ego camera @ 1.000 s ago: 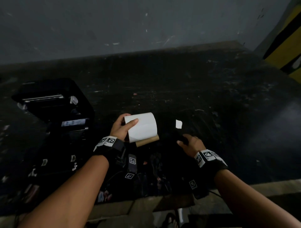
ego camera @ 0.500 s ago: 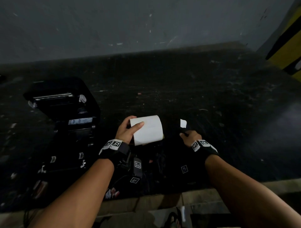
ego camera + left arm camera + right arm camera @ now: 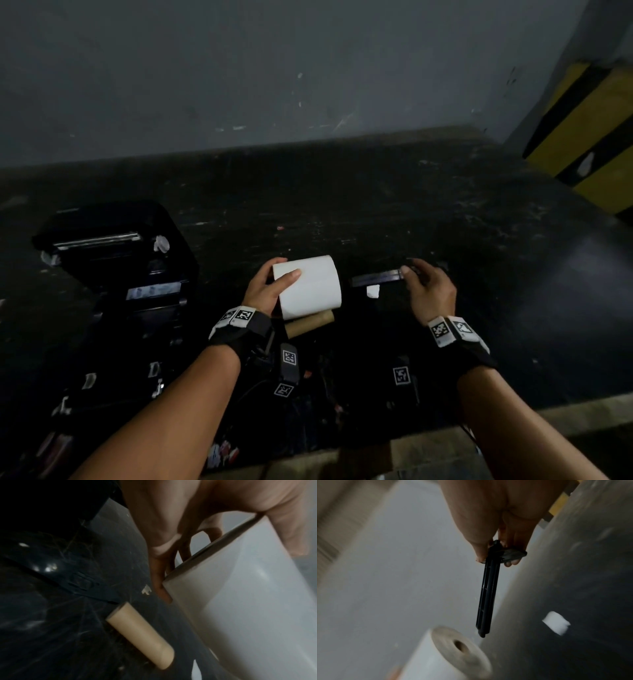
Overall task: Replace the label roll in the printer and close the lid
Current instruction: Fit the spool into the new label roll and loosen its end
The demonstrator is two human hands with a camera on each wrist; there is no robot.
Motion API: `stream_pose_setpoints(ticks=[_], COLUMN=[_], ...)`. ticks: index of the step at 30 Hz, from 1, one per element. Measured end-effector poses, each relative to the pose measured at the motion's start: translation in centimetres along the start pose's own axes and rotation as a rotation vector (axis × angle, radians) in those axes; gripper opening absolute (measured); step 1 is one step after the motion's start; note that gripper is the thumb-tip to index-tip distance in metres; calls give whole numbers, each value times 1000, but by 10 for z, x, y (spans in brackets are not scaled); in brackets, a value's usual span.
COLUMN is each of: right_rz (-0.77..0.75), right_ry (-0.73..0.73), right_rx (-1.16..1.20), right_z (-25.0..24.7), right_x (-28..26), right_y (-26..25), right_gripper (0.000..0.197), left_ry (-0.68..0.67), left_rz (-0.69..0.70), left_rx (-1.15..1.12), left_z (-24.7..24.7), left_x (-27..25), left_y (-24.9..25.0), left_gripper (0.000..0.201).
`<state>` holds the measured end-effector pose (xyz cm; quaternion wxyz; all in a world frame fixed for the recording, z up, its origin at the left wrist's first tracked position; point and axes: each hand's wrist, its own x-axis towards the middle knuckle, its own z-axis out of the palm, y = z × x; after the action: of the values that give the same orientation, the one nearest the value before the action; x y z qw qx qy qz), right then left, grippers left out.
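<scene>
Since a second ago our right hand (image 3: 432, 291) has come up off the dark worktop (image 3: 394, 212) with the black spindle (image 3: 376, 277), which was not lifted before; the left hand (image 3: 265, 291) and its white label roll (image 3: 310, 286) have hardly shifted. We judge we are at the threading step: the new roll is off the table, and the spindle has yet to enter its core.

Our left hand grips the roll with the thumb across the curved face and the fingers curled over its left end. Our right hand pinches the spindle's flanged end between thumb and fingertips (image 3: 510, 562).

The roll lies nearly level, its long axis running left to right, and the open core (image 3: 459, 645) faces the right hand. The spindle also lies roughly level, its free tip pointing left at that end, near but apart. In the right wrist view the tip sits beside the hole, so the next move calls for lining the two axes up.

The empty cardboard core (image 3: 308, 323) lies on the worktop just under the roll. The printer (image 3: 113, 274) stands well to the left, lid raised.
</scene>
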<state>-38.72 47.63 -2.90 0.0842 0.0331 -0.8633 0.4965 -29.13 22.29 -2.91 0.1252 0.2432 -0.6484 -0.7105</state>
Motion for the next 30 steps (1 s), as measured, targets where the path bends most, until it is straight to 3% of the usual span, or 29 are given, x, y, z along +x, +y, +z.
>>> stream_pose_setpoints(ticks=[5, 12, 17, 30], right_rz=[7, -32, -76, -99], right_ry=[25, 63, 43, 5], right_rx=[121, 205, 242, 382], right_z=[-16, -21, -21, -17], right_x=[9, 3, -3, 6], right_y=[-27, -39, -44, -50], right_gripper=[39, 37, 34, 32], left_ry=[-55, -84, -85, -132], left_rz=[5, 44, 62, 88], left_rx=[-34, -52, -61, -108], left_z=[10, 13, 10, -4], left_x=[6, 6, 4, -1], left_y=[15, 33, 42, 58], left_gripper=[34, 28, 47, 34])
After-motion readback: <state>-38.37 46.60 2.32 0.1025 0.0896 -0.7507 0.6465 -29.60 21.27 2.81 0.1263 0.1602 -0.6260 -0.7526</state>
